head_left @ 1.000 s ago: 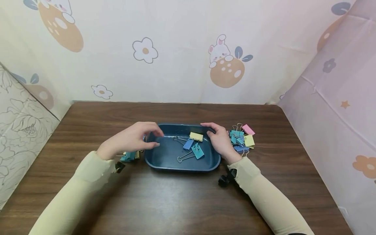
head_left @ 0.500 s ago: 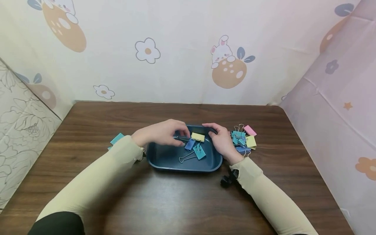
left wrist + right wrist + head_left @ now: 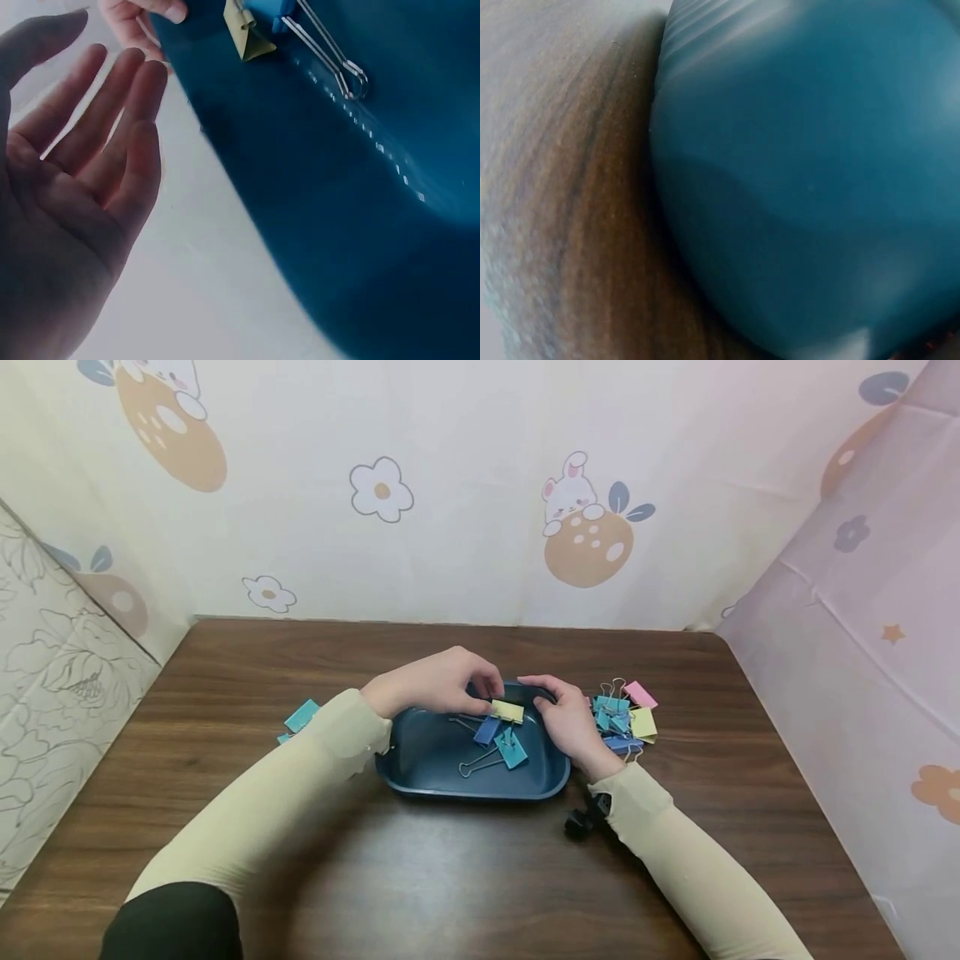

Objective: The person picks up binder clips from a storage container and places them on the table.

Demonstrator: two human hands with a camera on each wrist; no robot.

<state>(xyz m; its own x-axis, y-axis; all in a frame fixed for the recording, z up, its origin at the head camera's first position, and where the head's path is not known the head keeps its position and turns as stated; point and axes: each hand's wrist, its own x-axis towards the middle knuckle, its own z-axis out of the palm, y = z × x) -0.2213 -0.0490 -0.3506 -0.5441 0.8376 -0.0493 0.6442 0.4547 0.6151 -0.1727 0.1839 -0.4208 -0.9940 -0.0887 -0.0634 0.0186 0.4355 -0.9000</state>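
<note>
A dark blue tray (image 3: 427,764) lies on the table, holding a yellow binder clip (image 3: 507,712), a blue binder clip (image 3: 487,731) and a teal binder clip (image 3: 512,748). My left hand (image 3: 442,683) hovers over the tray's back rim, close to the yellow clip. In the left wrist view that hand (image 3: 86,172) has loosely bent, spread fingers with nothing between them, beside the tray's wall (image 3: 255,172). My right hand (image 3: 570,722) grips the tray's back right corner, thumb over the inside. The right wrist view shows mostly the tray's outer wall (image 3: 802,150); the hand's grip is hidden there.
Right of the tray, several binder clips in teal, blue, yellow and pink form a pile (image 3: 618,722). Teal clips (image 3: 302,716) lie on the left, partly hidden behind the left sleeve (image 3: 285,793). A patterned cloth (image 3: 465,543) hangs behind the wooden table (image 3: 450,885).
My left hand has moved right, from the tray's left end across to the back rim near the yellow clip. My right hand has stayed on the tray's corner.
</note>
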